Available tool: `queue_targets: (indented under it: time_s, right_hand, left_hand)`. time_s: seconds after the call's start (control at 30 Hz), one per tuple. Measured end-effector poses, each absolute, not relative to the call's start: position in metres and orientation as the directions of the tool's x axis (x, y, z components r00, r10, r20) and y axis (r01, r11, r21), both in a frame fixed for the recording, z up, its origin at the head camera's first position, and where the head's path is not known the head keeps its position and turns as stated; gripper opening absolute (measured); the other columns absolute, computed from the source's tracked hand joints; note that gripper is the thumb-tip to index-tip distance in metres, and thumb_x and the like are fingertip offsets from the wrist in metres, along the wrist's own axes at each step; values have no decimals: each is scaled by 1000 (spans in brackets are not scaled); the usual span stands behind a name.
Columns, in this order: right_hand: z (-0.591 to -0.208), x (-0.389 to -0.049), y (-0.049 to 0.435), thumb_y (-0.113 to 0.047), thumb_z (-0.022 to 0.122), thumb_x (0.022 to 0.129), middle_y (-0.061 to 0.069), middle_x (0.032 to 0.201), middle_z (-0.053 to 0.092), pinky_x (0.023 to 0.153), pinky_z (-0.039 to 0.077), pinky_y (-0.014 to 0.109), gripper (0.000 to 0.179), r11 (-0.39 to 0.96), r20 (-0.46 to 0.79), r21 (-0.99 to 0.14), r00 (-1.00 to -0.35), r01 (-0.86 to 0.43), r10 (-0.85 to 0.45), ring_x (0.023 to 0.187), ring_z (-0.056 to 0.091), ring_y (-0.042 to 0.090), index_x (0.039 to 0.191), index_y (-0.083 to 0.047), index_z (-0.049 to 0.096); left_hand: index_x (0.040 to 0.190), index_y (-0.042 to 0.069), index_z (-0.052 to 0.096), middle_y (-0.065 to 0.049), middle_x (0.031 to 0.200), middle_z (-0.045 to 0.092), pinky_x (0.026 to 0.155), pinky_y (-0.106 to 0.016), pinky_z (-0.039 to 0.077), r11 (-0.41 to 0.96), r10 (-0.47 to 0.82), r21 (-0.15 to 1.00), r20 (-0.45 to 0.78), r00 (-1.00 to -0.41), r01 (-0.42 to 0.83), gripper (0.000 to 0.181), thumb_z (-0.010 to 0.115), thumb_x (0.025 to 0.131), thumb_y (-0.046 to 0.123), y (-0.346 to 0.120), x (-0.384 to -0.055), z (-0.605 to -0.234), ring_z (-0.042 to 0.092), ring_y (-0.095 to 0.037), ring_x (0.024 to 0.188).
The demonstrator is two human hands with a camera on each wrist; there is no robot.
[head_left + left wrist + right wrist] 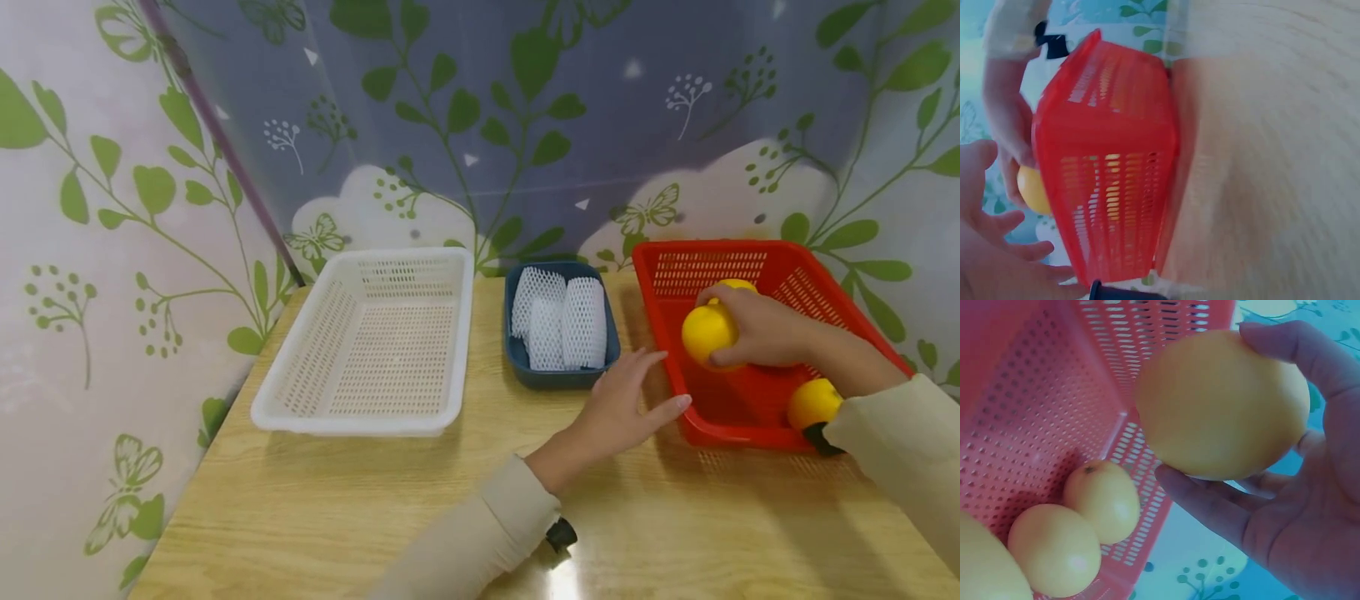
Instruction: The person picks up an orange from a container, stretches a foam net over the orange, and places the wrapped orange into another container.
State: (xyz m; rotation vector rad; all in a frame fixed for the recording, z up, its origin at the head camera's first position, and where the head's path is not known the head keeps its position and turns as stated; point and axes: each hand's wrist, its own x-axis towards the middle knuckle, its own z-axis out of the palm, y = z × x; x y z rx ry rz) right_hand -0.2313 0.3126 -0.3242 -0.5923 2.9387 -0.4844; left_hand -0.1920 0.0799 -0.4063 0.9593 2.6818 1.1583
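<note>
red basket [750, 435] holds yellow fruit [812, 403]; blue tub [562, 380], white mesh sleeves [583, 321].

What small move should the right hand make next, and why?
Probably carry the held yellow fruit clear of the red basket toward the left hand: the right hand grips it, and the left hand, holding nothing, is beside the basket.

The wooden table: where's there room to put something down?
The table is bare between the white basket and the blue box, and widely in front of the white basket, left of the left sleeve. It's crowded in the red basket, where the right hand grips one yellow fruit and others lie, and by its rim, near the left hand.
</note>
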Motion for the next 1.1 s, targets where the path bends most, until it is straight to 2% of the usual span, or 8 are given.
queue_targets:
  time_s: [0.1, 0.23, 0.37, 0.53, 0.67, 0.83, 0.97, 1.1]
  right_hand:
    - [-320, -225, 309, -21, 82, 72, 19, 115, 54, 74, 51, 43, 72, 873, 14, -329, -927, -359, -375, 92, 52, 29, 128, -2, 41]
    - [-315, -215, 297, -19, 83, 73, 20, 119, 50, 76, 51, 48, 72, 853, 104, -353, -923, -383, -371, 97, 50, 32, 129, -2, 41]
    - [-313, -202, 275, -16, 84, 72, 22, 125, 45, 75, 51, 52, 74, 823, 197, -368, -902, -432, -385, 98, 49, 35, 131, -3, 41]
    - [-316, -187, 244, -8, 85, 66, 19, 125, 45, 80, 50, 56, 74, 788, 333, -328, -844, -521, -420, 100, 49, 35, 127, -4, 44]
    - [-324, -178, 220, -5, 87, 62, 18, 124, 45, 81, 52, 56, 75, 746, 451, -292, -774, -599, -445, 100, 50, 33, 124, -5, 45]
    - [-338, -174, 195, -4, 89, 58, 20, 125, 46, 75, 56, 52, 76, 702, 577, -242, -681, -670, -451, 96, 55, 34, 122, -4, 47]
    - [-349, -173, 180, -2, 90, 56, 20, 128, 45, 74, 57, 49, 80, 683, 620, -234, -647, -692, -444, 100, 56, 37, 123, -5, 47]
    - [-359, -174, 167, -3, 92, 54, 21, 128, 45, 74, 57, 48, 82, 664, 650, -222, -616, -714, -445, 104, 54, 38, 123, -6, 47]
  left_hand:
    - [149, 19, 35, 0, 152, 37, 109, -40, 37, 407, 527, 817, 155, -836, 408, 65, 52, 96, 51, 72, -198, -402, 37, -19, 138]
    - [149, 27, 34, 1, 150, 40, 105, -37, 41, 246, 453, 951, 60, -890, 189, 61, 56, 96, 47, 57, -205, -397, 42, -23, 134]
    - [147, 30, 35, -4, 146, 44, 99, -33, 47, 101, 418, 994, -3, -909, 44, 56, 59, 96, 40, 43, -210, -392, 50, -22, 127]
    - [146, 28, 36, -11, 148, 41, 96, -37, 50, -53, 416, 997, -31, -909, -58, 57, 63, 95, 32, 29, -214, -387, 55, -22, 121]
    - [147, 26, 35, -12, 148, 40, 96, -42, 49, -114, 435, 990, -24, -900, -81, 59, 64, 95, 25, 17, -212, -382, 56, -23, 119]
    - [150, 21, 31, -11, 146, 42, 96, -36, 49, -85, 464, 996, 35, -885, -6, 59, 59, 98, 19, -2, -207, -380, 57, -24, 119]
    - [151, 19, 29, -13, 146, 42, 96, -36, 50, -64, 472, 997, 60, -879, 33, 58, 56, 99, 18, -15, -203, -379, 56, -26, 121]
    - [150, 17, 29, -16, 143, 44, 94, -42, 51, -76, 484, 997, 50, -873, 15, 58, 57, 99, 17, -26, -201, -381, 60, -29, 114]
